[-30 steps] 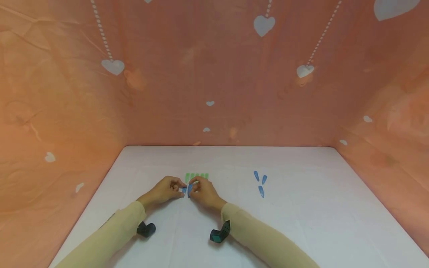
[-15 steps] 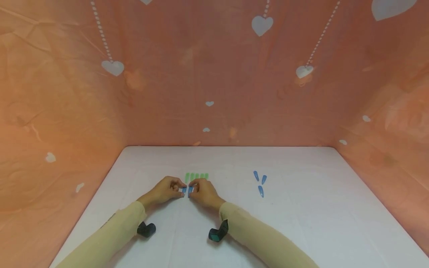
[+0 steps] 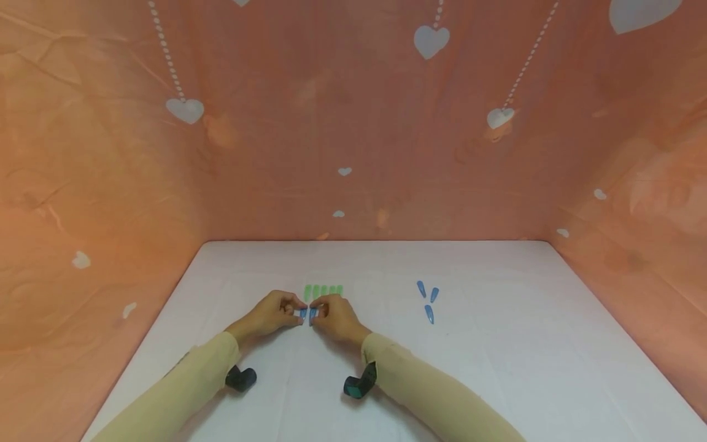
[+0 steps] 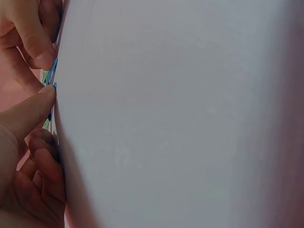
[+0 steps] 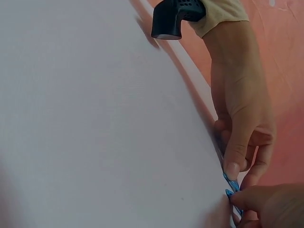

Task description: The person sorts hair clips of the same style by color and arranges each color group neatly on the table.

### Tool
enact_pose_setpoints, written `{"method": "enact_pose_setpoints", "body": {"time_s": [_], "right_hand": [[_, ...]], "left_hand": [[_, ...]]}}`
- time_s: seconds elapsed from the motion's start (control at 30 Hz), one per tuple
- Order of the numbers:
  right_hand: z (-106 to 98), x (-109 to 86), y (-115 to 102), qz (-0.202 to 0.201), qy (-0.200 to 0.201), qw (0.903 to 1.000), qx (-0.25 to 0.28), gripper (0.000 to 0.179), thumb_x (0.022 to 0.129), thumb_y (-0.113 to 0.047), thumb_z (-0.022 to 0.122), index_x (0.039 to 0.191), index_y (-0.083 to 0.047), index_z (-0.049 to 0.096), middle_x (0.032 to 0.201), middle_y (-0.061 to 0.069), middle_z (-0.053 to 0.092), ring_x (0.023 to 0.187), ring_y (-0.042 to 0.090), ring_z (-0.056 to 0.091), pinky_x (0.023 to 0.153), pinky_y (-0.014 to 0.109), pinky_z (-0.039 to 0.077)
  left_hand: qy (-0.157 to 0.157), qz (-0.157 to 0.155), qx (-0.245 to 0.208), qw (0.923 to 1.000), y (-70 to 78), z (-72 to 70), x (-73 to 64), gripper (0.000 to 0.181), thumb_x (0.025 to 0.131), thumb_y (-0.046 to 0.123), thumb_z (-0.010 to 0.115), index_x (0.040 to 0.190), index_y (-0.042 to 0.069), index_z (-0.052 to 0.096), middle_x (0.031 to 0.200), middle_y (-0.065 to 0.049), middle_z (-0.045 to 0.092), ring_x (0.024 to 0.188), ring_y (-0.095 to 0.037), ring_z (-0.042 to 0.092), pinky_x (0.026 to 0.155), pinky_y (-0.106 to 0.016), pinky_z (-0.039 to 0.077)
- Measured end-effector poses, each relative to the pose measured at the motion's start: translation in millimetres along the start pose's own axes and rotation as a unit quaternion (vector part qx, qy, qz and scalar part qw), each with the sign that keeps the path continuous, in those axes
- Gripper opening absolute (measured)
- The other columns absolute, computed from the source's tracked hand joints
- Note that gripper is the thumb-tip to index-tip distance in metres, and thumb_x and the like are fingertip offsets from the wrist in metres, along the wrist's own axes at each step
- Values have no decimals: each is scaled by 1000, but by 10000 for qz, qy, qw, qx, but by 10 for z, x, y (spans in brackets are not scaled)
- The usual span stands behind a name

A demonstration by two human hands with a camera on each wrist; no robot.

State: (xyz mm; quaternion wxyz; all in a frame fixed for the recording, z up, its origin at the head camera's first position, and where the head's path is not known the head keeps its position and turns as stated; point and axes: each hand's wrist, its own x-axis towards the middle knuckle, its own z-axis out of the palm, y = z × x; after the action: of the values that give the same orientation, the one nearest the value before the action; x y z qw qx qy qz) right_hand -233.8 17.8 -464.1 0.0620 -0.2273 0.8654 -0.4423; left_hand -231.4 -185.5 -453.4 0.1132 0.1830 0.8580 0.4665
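Between its thumb and fingers my left hand [image 3: 275, 310] pinches a small blue pointed piece [image 3: 303, 313], shaped like a false nail, at the tabletop. Just right of it, my right hand [image 3: 337, 318] pinches a matching blue piece [image 3: 313, 313] by its ends. A narrow gap separates the two pieces, which stand side by side. In the right wrist view, the left hand's piece [image 5: 230, 178] and the right hand's piece [image 5: 229, 194] are glossy and partly covered by fingertips. Close behind the hands is a row of several green oblong pieces [image 3: 316, 291].
On the white table [image 3: 497, 344], to the right, three loose blue pointed pieces [image 3: 429, 314] lie apart from each other. Dark wrist cameras [image 3: 359, 385] hang below both sleeves. An orange cloth [image 3: 276, 153] with white hearts surrounds the table at back and sides.
My right hand has shifted its blue piece slightly, and the piece now stands straighter beside the left one. The left hand keeps its place and hold.
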Motion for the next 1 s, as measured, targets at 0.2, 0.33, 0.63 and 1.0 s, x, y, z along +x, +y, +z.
{"method": "enact_pose_setpoints", "body": {"time_s": [0.2, 0.33, 0.63, 1.0], "right_hand": [[-23, 14, 24, 20, -26, 10000, -7, 33, 84, 3, 68, 116, 4, 71, 65, -6, 53, 57, 4, 45, 53, 17, 36], [-50, 20, 29, 110, -22, 9999, 64, 35, 84, 2, 68, 119, 3, 71, 65, -3, 55, 57, 6, 46, 53, 18, 36], [-78, 19, 58, 71, -288, 9965, 781, 30, 92, -8, 68, 121, 1, 68, 107, 18, 73, 80, 9, 61, 67, 18, 50], [-511, -130, 2, 255, -305, 9933, 1088, 30, 97, -12, 65, 124, 1, 66, 92, 8, 65, 49, 9, 50, 48, 21, 45]], "left_hand": [[-21, -22, 21, 10000, -2, 3, 23, 30, 88, 3, 74, 114, -10, 68, 67, 3, 44, 61, -7, 39, 59, -20, 35], [-41, 26, 25, 10000, 18, 3, 38, 30, 88, 4, 74, 114, -10, 68, 67, 3, 44, 61, -6, 40, 60, -21, 36], [-8, -129, 36, 9999, -2, -17, -24, 31, 88, 4, 74, 114, -11, 67, 66, 4, 44, 59, -5, 40, 55, -19, 34], [20, -187, 174, 9997, 18, 22, 11, 30, 87, 5, 75, 114, -9, 69, 65, 4, 44, 62, -7, 41, 62, -21, 36]]}}
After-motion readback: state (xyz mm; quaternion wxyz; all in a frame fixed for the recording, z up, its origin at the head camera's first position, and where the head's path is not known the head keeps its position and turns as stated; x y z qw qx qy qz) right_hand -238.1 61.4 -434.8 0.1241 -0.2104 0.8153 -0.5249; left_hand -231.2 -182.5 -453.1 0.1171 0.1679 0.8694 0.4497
